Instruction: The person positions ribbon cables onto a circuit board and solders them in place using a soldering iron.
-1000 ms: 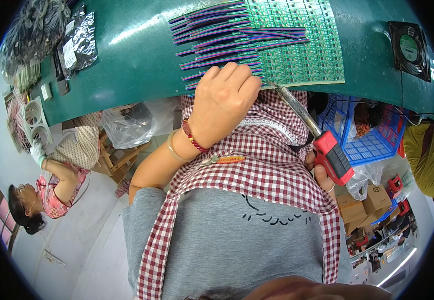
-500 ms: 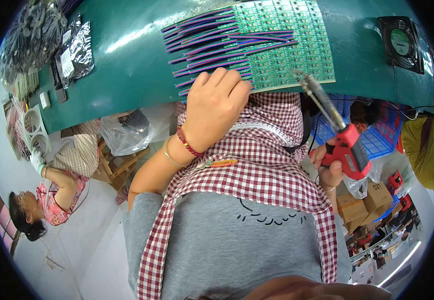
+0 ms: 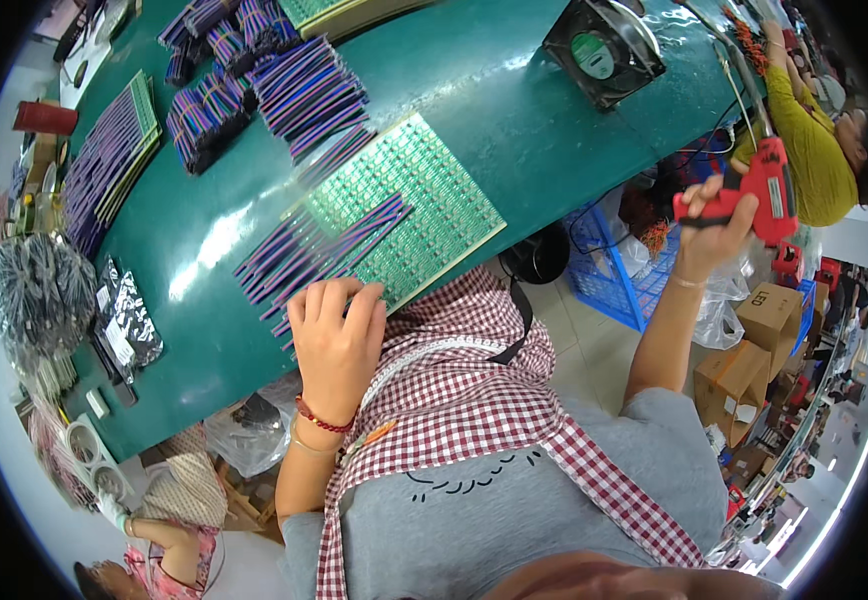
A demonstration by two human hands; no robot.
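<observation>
Left hand at the circuit-board panel, right hand holding a red soldering gun.
The panel lies by the near edge of the desk, striped wires across its left side. The left fingers curl at its near corner; whether they pinch anything I cannot tell. The right fingers clamp the soldering gun, beyond that edge.

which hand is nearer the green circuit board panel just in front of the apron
Left: the left hand is at the near edge of the green panel, while the right hand is well off to its right, holding a red-handled tool.
</observation>
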